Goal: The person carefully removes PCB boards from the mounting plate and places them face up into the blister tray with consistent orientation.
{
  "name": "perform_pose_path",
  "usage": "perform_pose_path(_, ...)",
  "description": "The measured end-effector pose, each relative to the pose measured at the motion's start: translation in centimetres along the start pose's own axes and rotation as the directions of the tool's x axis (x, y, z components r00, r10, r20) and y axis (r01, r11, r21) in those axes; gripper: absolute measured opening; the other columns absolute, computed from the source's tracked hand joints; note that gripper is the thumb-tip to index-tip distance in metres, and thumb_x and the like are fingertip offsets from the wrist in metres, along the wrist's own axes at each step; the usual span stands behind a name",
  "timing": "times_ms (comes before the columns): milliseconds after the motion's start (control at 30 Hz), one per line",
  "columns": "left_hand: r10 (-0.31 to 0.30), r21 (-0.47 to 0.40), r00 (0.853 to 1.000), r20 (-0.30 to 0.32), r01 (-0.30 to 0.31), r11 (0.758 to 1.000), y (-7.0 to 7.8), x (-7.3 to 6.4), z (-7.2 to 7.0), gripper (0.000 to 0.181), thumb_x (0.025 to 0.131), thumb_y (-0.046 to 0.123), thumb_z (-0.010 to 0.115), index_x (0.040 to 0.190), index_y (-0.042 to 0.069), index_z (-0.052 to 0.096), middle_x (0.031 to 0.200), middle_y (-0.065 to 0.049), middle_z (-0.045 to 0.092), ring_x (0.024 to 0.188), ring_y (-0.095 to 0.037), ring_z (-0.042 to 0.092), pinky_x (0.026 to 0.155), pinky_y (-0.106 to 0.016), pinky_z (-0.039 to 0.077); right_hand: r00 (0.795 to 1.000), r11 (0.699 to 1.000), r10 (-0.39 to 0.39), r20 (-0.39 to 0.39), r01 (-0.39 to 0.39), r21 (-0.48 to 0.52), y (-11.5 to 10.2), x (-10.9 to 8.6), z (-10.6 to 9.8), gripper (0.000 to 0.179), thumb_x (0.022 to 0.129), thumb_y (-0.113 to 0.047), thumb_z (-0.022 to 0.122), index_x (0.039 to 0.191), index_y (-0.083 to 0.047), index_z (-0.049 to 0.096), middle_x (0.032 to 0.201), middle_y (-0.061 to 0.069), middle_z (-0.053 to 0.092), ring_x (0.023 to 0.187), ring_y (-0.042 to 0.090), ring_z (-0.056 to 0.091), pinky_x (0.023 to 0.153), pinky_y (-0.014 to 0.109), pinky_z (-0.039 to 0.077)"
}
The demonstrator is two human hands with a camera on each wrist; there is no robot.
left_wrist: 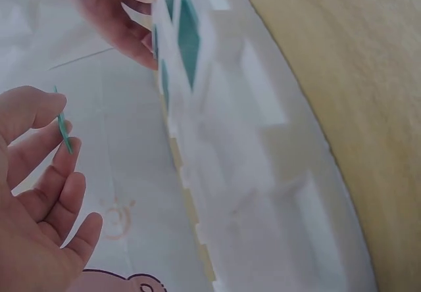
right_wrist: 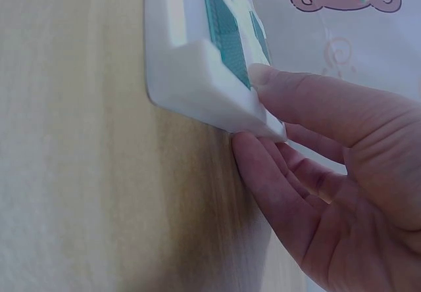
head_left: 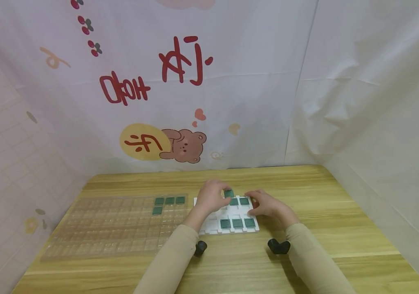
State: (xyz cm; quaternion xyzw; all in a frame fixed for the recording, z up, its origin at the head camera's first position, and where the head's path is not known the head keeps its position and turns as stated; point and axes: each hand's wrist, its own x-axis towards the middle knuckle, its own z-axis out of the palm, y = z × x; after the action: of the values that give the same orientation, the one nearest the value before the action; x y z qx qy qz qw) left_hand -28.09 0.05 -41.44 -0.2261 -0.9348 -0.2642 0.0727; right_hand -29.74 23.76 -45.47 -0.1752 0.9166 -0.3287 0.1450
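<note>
My left hand [head_left: 211, 197] pinches a small green circuit board [head_left: 229, 193] between thumb and fingertips, above the far edge of a white slotted tray [head_left: 209, 226]. In the left wrist view, that board [left_wrist: 63, 122] shows edge-on, apart from the tray. Several like it sit in the tray's slots, among them a near-row board [head_left: 237, 223]. At the tray's right end, my right hand [head_left: 267, 204] grips the rim. The right wrist view puts its thumb [right_wrist: 296, 98] on top beside a seated board [right_wrist: 227, 35], with fingers against the tray's side.
To the left lies a wide clear plastic tray [head_left: 117, 224] divided into many pockets. Several green boards [head_left: 170, 200] sit in its far right corner. Everything stands on a wood-grain table [head_left: 327, 245], with a printed white curtain [head_left: 246, 90] behind it and curtains on both sides.
</note>
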Motion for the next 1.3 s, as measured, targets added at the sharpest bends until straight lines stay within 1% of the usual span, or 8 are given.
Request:
perform_pose_path(233, -0.026, -0.025, 0.999, -0.022, 0.025, 0.999, 0.8, -0.4, -1.2, 0.029, 0.083, 0.024, 0.076, 0.111, 0.016, 0.075, 0.112, 0.001, 0.068, 0.112, -0.022, 0.056, 0.097, -0.041, 0.044, 1.000, 1.000, 0.005, 0.007, -0.005, 0.005, -0.1, 0.1, -0.1, 0.069, 0.082, -0.011, 0.081, 0.142, 0.001, 0.048, 0.137, 0.025, 0.041, 0.102, 0.026, 0.054, 0.095, 0.045, 0.046)
perform_pose_path(333, -0.025, -0.038, 0.999, -0.037, 0.024, 0.999, 0.8, -0.5, -1.6, 0.029, 0.083, 0.023, 0.076, 0.112, 0.017, 0.075, 0.114, 0.000, 0.068, 0.113, -0.023, 0.055, 0.098, -0.041, 0.043, 1.000, 1.000, -0.010, 0.010, 0.011, -0.007, -0.1, 0.1, -0.2, 0.068, 0.082, -0.012, 0.080, 0.141, 0.002, 0.049, 0.136, 0.026, 0.042, 0.101, 0.027, 0.055, 0.094, 0.045, 0.046)
perform_pose_path(500, -0.004, -0.055, 0.998, -0.070, 0.000, 0.999, 0.7, -0.7, -2.1, 0.029, 0.083, 0.022, 0.077, 0.111, 0.017, 0.075, 0.115, -0.001, 0.068, 0.113, -0.023, 0.054, 0.099, -0.040, 0.043, 1.000, 1.000, -0.006, 0.005, 0.006, -0.014, -0.1, 0.3, -0.2, 0.068, 0.082, -0.012, 0.080, 0.141, 0.001, 0.049, 0.136, 0.026, 0.042, 0.102, 0.027, 0.055, 0.095, 0.046, 0.046)
perform_pose_path(667, 0.021, -0.040, 0.994, -0.105, -0.025, 0.999, 0.5, -0.9, -2.4, 0.029, 0.083, 0.023, 0.078, 0.110, 0.017, 0.075, 0.114, 0.000, 0.068, 0.111, -0.022, 0.055, 0.095, -0.040, 0.045, 1.000, 1.000, -0.003, 0.002, 0.003, -0.017, -0.1, 0.5, -0.3, 0.068, 0.082, -0.012, 0.080, 0.141, 0.001, 0.049, 0.137, 0.025, 0.042, 0.102, 0.027, 0.055, 0.095, 0.046, 0.046)
perform_pose_path(900, 0.045, -0.037, 0.989, -0.140, -0.051, 0.998, 0.2, -1.3, -3.2, 0.030, 0.082, 0.022, 0.079, 0.111, 0.015, 0.075, 0.115, -0.002, 0.068, 0.111, -0.025, 0.055, 0.096, -0.041, 0.044, 1.000, 1.000, 0.000, 0.000, 0.000, -0.028, 0.3, 0.8, -0.2, 0.069, 0.082, -0.013, 0.081, 0.141, 0.000, 0.049, 0.135, 0.024, 0.043, 0.101, 0.026, 0.055, 0.094, 0.046, 0.046)
perform_pose_path(1000, 0.049, -0.030, 0.988, -0.147, -0.054, 0.998, -0.1, -1.5, -3.6, 0.030, 0.081, 0.022, 0.078, 0.110, 0.015, 0.075, 0.115, -0.002, 0.068, 0.112, -0.025, 0.055, 0.095, -0.042, 0.044, 1.000, 0.999, -0.003, -0.001, 0.003, -0.039, 0.3, 0.9, -0.3, 0.069, 0.082, -0.014, 0.081, 0.141, -0.001, 0.049, 0.135, 0.023, 0.043, 0.102, 0.026, 0.054, 0.094, 0.046, 0.046)
perform_pose_path(1100, 0.040, -0.032, 0.989, -0.139, -0.045, 0.998, -0.3, -1.7, -3.9, 0.030, 0.082, 0.022, 0.078, 0.111, 0.015, 0.075, 0.117, -0.002, 0.068, 0.112, -0.025, 0.054, 0.095, -0.042, 0.045, 1.000, 0.999, -0.006, -0.001, 0.006, -0.050, 0.4, 0.9, -0.3, 0.068, 0.082, -0.014, 0.081, 0.141, -0.002, 0.049, 0.135, 0.023, 0.044, 0.102, 0.026, 0.054, 0.094, 0.046, 0.046)
perform_pose_path(1300, 0.001, -0.050, 0.993, -0.119, -0.007, 0.999, -1.0, -2.1, -4.3, 0.029, 0.082, 0.019, 0.079, 0.110, 0.014, 0.074, 0.118, -0.003, 0.067, 0.113, -0.025, 0.053, 0.094, -0.042, 0.046, 1.000, 0.999, -0.011, 0.004, 0.012, -0.045, 0.4, 1.0, -0.4, 0.068, 0.081, -0.014, 0.081, 0.141, -0.001, 0.050, 0.135, 0.024, 0.044, 0.103, 0.027, 0.053, 0.095, 0.046, 0.045)
